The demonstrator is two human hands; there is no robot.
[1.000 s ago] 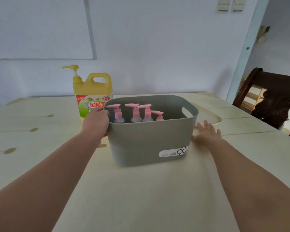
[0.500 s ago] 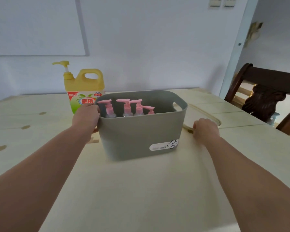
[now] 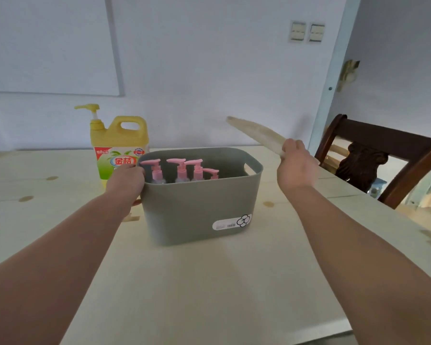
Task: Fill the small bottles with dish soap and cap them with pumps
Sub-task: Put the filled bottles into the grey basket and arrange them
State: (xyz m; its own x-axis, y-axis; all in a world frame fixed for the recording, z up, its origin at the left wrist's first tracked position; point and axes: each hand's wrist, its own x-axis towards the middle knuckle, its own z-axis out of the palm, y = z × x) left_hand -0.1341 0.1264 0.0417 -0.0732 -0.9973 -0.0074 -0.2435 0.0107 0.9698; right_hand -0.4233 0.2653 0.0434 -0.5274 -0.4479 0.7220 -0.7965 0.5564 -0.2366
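— What lies nearest?
— Bare pale counter point(image 3: 209, 282), with both forearms reaching over it to a grey plastic bin point(image 3: 197, 210).

— And the grips?
— The left grip point(image 3: 126, 181) is curled round the bin's left rim, holding it. The right grip point(image 3: 294, 168) is raised off the bin's right end and pinches the edge of a pale flat mat point(image 3: 256, 135). The mat slants up and away and is too blurred to say more.

— Where are the small bottles?
— Four small bottles point(image 3: 181, 176) stand upright inside the bin, pink pumps point(image 3: 176, 161) on. The row starts just right of the left grip. I cannot tell whether they hold soap.

— So how would one come out?
— Their long axis is vertical, so straight up, I'd judge. The bin wall bars any sideways pull.

— Which grip is nearer?
— The left, clearly. The right is across the bin and occupied by the mat.

— And beyond?
— A yellow dish soap jug point(image 3: 120, 143) stands just behind the left grip, close against the bin. I cannot tell whether they touch. Farther off, past the right grip, stands a dark wooden chair point(image 3: 363, 160).
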